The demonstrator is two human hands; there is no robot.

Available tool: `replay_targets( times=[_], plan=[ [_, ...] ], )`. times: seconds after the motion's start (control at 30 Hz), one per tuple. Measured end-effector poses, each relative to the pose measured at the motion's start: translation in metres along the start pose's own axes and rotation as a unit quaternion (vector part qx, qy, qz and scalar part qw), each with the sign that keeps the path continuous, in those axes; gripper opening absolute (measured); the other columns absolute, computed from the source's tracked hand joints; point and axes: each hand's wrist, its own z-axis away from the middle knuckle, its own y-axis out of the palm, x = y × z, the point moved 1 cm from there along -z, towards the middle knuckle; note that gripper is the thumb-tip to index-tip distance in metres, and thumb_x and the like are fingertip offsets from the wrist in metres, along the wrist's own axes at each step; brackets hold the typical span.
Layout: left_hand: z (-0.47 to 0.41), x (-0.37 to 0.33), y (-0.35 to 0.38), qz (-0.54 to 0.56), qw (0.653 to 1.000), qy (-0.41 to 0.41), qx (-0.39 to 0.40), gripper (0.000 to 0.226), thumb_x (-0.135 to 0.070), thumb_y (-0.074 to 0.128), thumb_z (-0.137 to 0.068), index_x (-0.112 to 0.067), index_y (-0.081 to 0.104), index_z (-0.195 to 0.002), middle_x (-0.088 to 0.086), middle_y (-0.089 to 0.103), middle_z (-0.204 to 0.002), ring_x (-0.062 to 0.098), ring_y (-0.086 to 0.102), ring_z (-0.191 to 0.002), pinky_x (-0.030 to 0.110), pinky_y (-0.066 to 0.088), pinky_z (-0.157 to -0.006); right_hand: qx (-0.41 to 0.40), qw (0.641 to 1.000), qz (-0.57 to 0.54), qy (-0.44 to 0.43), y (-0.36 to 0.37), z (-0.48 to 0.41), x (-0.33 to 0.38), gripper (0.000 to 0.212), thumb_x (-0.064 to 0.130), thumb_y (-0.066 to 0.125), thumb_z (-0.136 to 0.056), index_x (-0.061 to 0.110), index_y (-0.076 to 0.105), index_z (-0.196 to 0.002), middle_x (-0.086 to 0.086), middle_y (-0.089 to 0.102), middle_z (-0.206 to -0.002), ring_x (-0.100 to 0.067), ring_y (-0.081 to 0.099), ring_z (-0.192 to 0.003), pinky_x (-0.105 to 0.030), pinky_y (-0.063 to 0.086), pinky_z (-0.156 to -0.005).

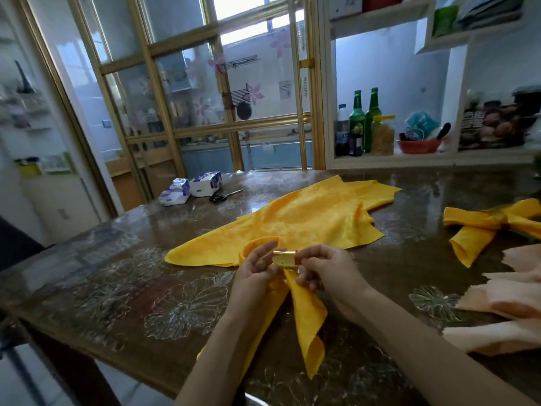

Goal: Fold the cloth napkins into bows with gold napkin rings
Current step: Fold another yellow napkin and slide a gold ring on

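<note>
Left grip [257, 269] and right grip [329, 271] pinch a gold ring [285, 259] on a yellow napkin [307, 315] over a flowered worktop [117, 273], glass doors [187, 83] behind.

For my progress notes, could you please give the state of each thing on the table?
gold napkin ring, on the held napkin, pinched by right hand.
held napkin, gathered, gripped by left hand, tails hanging down.
spread napkin, unfolded, rumpled on the table.
yellow bow, folded, lying at right.
scissors, closed, lying flat.
peach napkins, lying at right edge, fold unclear.
</note>
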Motion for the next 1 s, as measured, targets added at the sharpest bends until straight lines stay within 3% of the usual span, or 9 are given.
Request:
replay_targets(
  times=[0.13,0.2,0.3,0.33,0.43,0.6,0.77,0.87,1.0],
  plan=[
    [0.005,0.001,0.008,-0.013,1.0,0.014,0.003,0.035,0.012,0.045,-0.089,-0.01,0.06,-0.112,0.007,0.072,-0.102,0.025,0.066,-0.1,0.042,0.051,-0.09,0.033,0.996,0.083,-0.004,0.0,-0.002,-0.007,0.024,0.001,0.047,-0.092,0.017,0.065,-0.095,-0.002,0.057,-0.064,-0.006,0.051,-0.044,-0.016,0.034,-0.039],
    [0.01,0.006,0.01,-0.156,0.982,0.097,-0.034,0.028,-0.002,0.052,-0.091,-0.023,0.065,-0.103,-0.002,0.068,-0.11,0.019,0.06,-0.111,0.038,0.046,-0.097,0.047,0.993,0.104,-0.023,0.002,-0.004,-0.011,0.025,0.003,0.046,-0.094,0.017,0.066,-0.102,0.001,0.055,-0.061,-0.003,0.049,-0.041,-0.015,0.033,-0.037],
    [0.008,0.005,0.007,-0.519,0.8,0.282,-0.103,0.031,-0.047,0.044,-0.085,-0.041,0.058,-0.112,-0.024,0.043,-0.132,0.001,0.033,-0.125,0.029,0.021,-0.106,0.024,0.986,0.154,-0.062,0.003,-0.011,-0.015,0.025,0.004,0.042,-0.095,0.011,0.066,-0.099,0.006,0.048,-0.048,-0.002,0.043,-0.033,-0.017,0.034,-0.035],
    [0.002,-0.001,0.006,-0.551,0.775,0.286,-0.112,0.04,-0.05,0.043,-0.087,-0.037,0.054,-0.123,-0.023,0.039,-0.134,0.003,0.029,-0.128,0.029,0.016,-0.106,0.013,0.981,0.177,-0.078,0.004,-0.015,-0.016,0.025,0.004,0.043,-0.095,0.01,0.067,-0.094,0.009,0.047,-0.045,-0.002,0.043,-0.033,-0.017,0.034,-0.036],
    [-0.032,-0.02,-0.001,-0.603,0.775,0.169,-0.085,0.047,-0.041,0.052,-0.092,-0.028,0.043,-0.137,-0.007,0.042,-0.142,0.016,0.03,-0.134,0.035,0.022,-0.109,-0.016,0.96,0.25,-0.128,0.009,-0.02,-0.02,0.025,0.005,0.048,-0.092,0.011,0.068,-0.079,0.008,0.055,-0.057,-0.004,0.05,-0.051,-0.02,0.039,-0.051],
    [-0.083,-0.02,-0.001,-0.624,0.778,-0.061,0.035,0.07,-0.051,0.068,-0.078,-0.021,0.042,-0.136,0.003,0.047,-0.136,0.024,0.047,-0.122,0.044,0.041,-0.103,-0.045,0.949,0.28,-0.141,0.007,-0.018,-0.026,0.031,0.014,0.05,-0.093,0.028,0.06,-0.067,0.004,0.059,-0.069,-0.012,0.056,-0.065,-0.029,0.048,-0.062],
    [-0.094,-0.017,0.006,-0.713,0.699,-0.02,0.056,0.029,-0.036,0.067,-0.082,-0.017,0.058,-0.103,0.002,0.057,-0.105,0.019,0.054,-0.096,0.036,0.046,-0.09,-0.052,0.957,0.26,-0.114,0.002,-0.023,-0.027,0.027,0.014,0.05,-0.091,0.024,0.068,-0.073,0.003,0.064,-0.073,-0.016,0.062,-0.073,-0.041,0.054,-0.073],
    [-0.077,-0.025,0.002,-0.696,0.714,0.051,0.053,0.016,-0.028,0.067,-0.081,-0.017,0.055,-0.08,-0.002,0.053,-0.08,0.013,0.047,-0.072,0.027,0.038,-0.064,-0.076,0.974,0.19,-0.1,-0.001,-0.023,-0.024,0.023,0.013,0.051,-0.093,0.019,0.07,-0.082,-0.004,0.067,-0.078,-0.021,0.065,-0.076,-0.042,0.055,-0.076],
    [-0.044,-0.04,-0.005,-0.638,0.755,0.106,0.103,0.013,-0.02,0.066,-0.085,-0.018,0.064,-0.097,-0.006,0.058,-0.087,0.006,0.054,-0.078,0.018,0.046,-0.066,-0.114,0.976,0.148,-0.109,-0.009,-0.02,-0.02,0.018,0.018,0.057,-0.092,0.018,0.072,-0.083,-0.004,0.071,-0.077,-0.02,0.067,-0.077,-0.044,0.055,-0.078]
  ],
)
